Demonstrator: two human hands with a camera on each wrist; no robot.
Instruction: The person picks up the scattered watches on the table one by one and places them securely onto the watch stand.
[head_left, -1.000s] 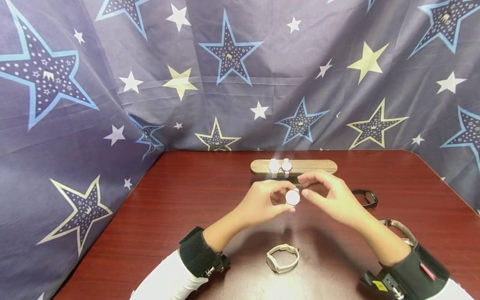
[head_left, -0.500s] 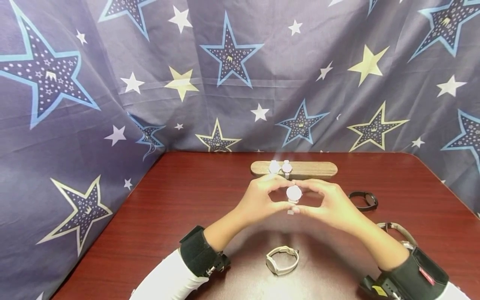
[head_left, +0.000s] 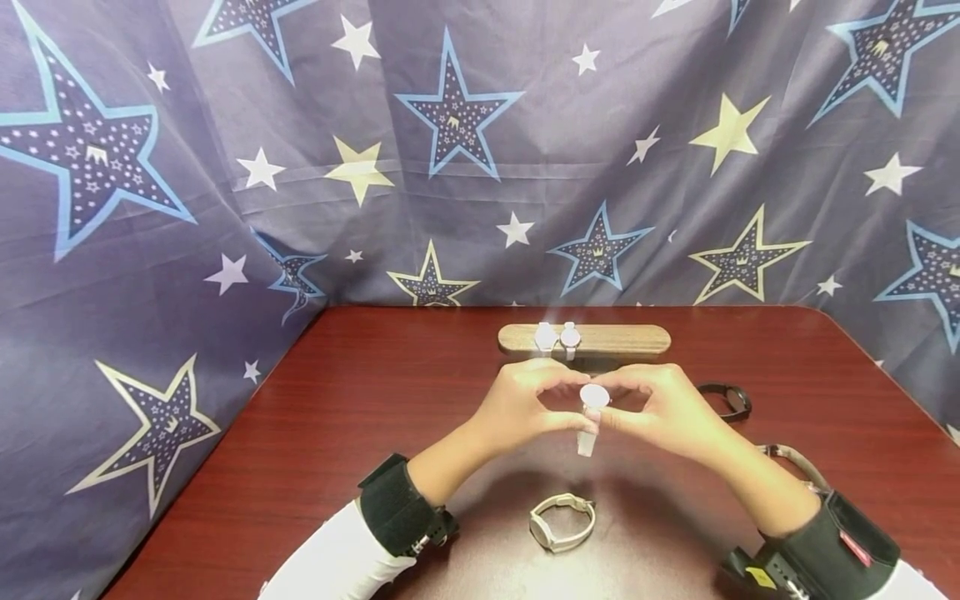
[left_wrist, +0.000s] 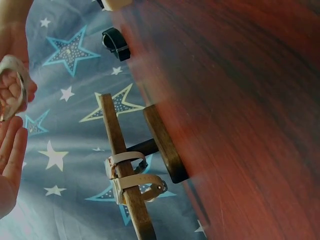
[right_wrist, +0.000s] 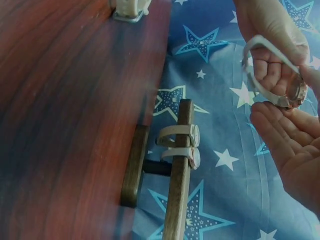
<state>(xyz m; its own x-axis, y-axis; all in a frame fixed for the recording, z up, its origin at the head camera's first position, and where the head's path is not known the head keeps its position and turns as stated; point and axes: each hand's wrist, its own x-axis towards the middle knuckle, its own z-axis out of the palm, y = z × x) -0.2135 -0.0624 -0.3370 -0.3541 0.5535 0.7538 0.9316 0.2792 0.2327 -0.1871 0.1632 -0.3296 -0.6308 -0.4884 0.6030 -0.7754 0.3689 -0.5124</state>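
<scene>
Both hands meet above the middle of the dark red table (head_left: 390, 417) and pinch a white watch (head_left: 594, 395) between them. My left hand (head_left: 564, 405) holds it from the left, my right hand (head_left: 624, 407) from the right. One loose strap end (head_left: 586, 442) hangs down below the fingers. In the right wrist view the white watch (right_wrist: 282, 80) curves between the two palms, its case at the right. Behind the hands a wooden watch stand (head_left: 622, 340) carries two white watches (head_left: 557, 336) side by side.
A beige watch (head_left: 562, 521) lies buckled on the table near me. A black band (head_left: 724, 400) lies right of the hands, and another watch (head_left: 797, 462) lies by my right forearm. A star-patterned blue cloth (head_left: 225, 208) hangs behind and at the left.
My right hand closed in and took hold of the watch beside the left. The watch face tipped upward, and a strap end now hangs free below the fingers.
</scene>
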